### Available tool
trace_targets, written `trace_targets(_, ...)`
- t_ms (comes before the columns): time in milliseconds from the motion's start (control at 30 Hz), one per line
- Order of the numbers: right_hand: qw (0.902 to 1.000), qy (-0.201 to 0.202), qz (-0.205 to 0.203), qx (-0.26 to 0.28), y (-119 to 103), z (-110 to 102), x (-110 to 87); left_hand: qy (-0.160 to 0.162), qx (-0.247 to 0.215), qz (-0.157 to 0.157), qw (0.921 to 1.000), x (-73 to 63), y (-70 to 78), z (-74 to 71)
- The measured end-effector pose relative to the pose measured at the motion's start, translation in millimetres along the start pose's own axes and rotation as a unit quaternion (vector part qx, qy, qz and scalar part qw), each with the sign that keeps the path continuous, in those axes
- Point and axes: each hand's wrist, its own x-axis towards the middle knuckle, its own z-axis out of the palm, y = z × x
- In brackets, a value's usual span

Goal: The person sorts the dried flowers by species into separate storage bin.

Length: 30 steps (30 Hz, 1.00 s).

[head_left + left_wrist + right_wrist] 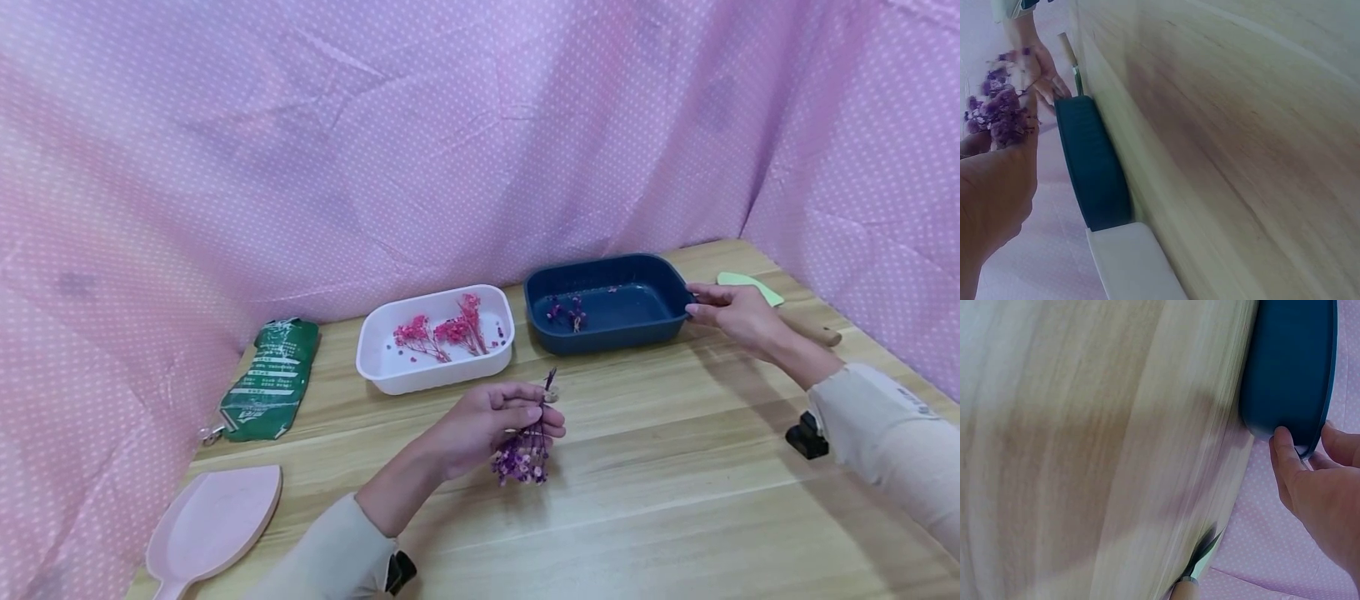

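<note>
My left hand (pixel 480 425) pinches a small bunch of purple dried flowers (pixel 521 467) above the table, blossoms hanging down and stems pointing up. In the left wrist view the same purple flowers (pixel 1004 112) show past my left hand (pixel 997 194). At the right end of a dark blue tray (pixel 607 340), my right hand (pixel 738 317) grips the rim between thumb and fingers. The right wrist view shows my right hand (pixel 1322 494) holding the tray's (pixel 1288 369) end. A few purple sprigs (pixel 567 312) lie inside that tray.
Left of the blue tray stands a white tray (pixel 438 381) with pink dried flowers (pixel 461 329). A green printed pouch (pixel 273 379) and a pink scoop-shaped piece (pixel 213 521) lie at the left. Beyond my right hand is a pale green blade (pixel 750 286) with a wooden handle (pixel 813 327).
</note>
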Motion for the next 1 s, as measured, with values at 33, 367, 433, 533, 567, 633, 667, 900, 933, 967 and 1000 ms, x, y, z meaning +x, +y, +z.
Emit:
trace_targets(33,1.0000,0.001,-0.002,-0.001,-0.1,0.0,0.2,0.004,0.000,0.000,1.0000,1.6,0.7,0.0)
trace_targets(367,0.9999,0.011,-0.006,0.003,2.0,0.0,1.2,0.090,-0.019,0.017,0.9956,30.1,11.3,-1.8)
trace_targets(433,0.9999,0.008,-0.004,0.008,2.8,0.2,1.0,0.110,-0.028,0.023,0.9933,36.6,13.4,-1.7)
trace_targets(533,0.9998,0.006,-0.004,0.017,3.4,0.1,0.9,0.139,-0.039,0.022,0.9892,47.3,17.1,-2.0)
trace_targets(567,0.9998,0.007,-0.004,0.019,3.5,0.1,0.9,0.150,-0.042,0.019,0.9877,50.8,19.4,-1.9)
trace_targets(633,0.9997,0.009,-0.004,0.023,3.6,-0.2,1.2,0.169,-0.045,0.010,0.9845,57.9,25.0,-2.0)
trace_targets(667,0.9997,0.010,-0.004,0.024,3.7,-0.3,1.4,0.180,-0.046,0.003,0.9825,61.4,28.3,-2.0)
trace_targets(900,0.9998,0.012,-0.004,0.017,4.5,-0.5,1.6,0.254,-0.010,-0.047,0.9660,85.8,48.6,-2.2)
trace_targets(933,0.9998,0.011,-0.003,0.019,4.6,-0.3,1.5,0.260,-0.008,-0.048,0.9644,89.5,49.6,-2.7)
trace_targets(967,0.9997,0.011,-0.002,0.021,4.6,-0.1,1.4,0.266,-0.007,-0.048,0.9628,93.2,50.2,-3.4)
trace_targets(1000,0.9998,0.010,-0.003,0.020,4.7,0.2,1.4,0.269,-0.012,-0.047,0.9619,96.6,50.5,-4.3)
